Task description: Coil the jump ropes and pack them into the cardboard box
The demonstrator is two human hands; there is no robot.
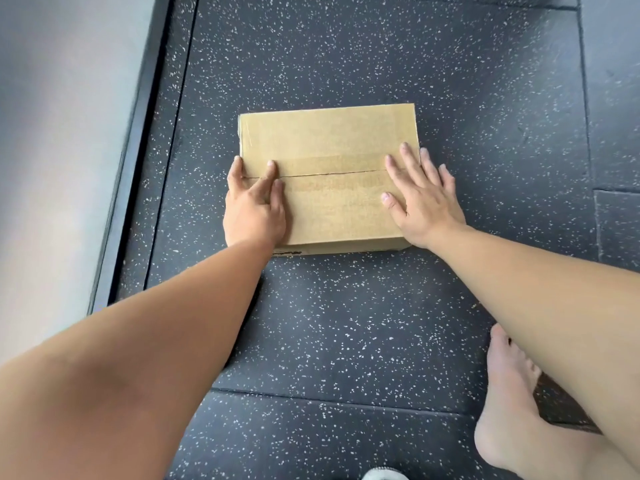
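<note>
Floor (pixel 346 323): dark speckled rubber.
Cardboard box (pixel 329 140): mid-frame on it, flaps closed; I see no ropes.
Left hand (pixel 254 206): grip apart, fingers across left edge.
Right hand (pixel 424 195): grip apart, flat on right end.
Handling: light, stiff, I judge; hold both short ends.

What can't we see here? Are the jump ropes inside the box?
Head view: inside the cardboard box, hidden by closed flaps; no ropes show.
Head view: the box's near-left corner, under the left hand.
Head view: a grey thing, cut off by the bottom edge.
</note>
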